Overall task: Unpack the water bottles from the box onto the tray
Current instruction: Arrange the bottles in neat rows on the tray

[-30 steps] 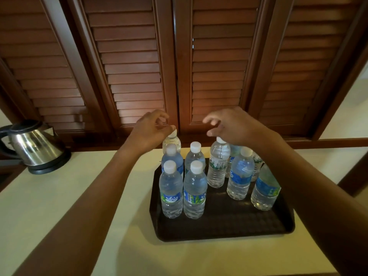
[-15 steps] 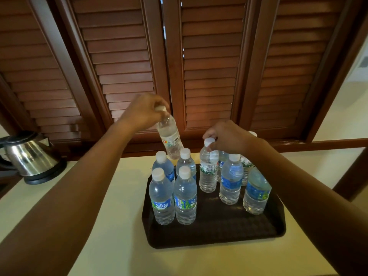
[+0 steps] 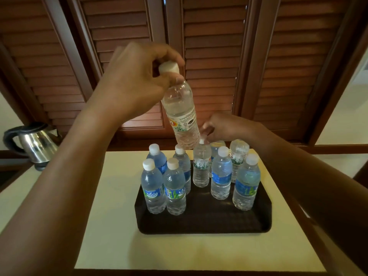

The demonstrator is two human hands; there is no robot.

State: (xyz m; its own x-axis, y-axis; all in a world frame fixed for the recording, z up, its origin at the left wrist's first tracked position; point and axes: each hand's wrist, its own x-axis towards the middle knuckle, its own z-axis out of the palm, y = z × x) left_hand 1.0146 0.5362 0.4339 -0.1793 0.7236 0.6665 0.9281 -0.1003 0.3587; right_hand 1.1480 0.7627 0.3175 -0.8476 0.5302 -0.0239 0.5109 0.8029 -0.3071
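A dark tray [image 3: 203, 222] lies on the cream table and carries several small water bottles with white caps. My left hand [image 3: 137, 84] grips a clear bottle [image 3: 182, 114] by its neck and cap, holding it tilted in the air above the back of the tray. My right hand [image 3: 225, 127] pinches the cap of a green-labelled bottle [image 3: 201, 166] that stands at the tray's back middle. Two blue-labelled bottles [image 3: 153, 190] stand at the front left, others at the right. No box is in view.
A steel kettle [image 3: 33, 144] sits at the far left on a lower ledge. Brown louvred shutters [image 3: 211, 56] close off the back just behind the table. The cream tabletop [image 3: 111, 226] extends left of the tray and in front of it.
My left hand has lifted the clear bottle off the tray's back left, higher and nearer the camera. My right hand came down onto the cap of the green-labelled bottle and stays there.
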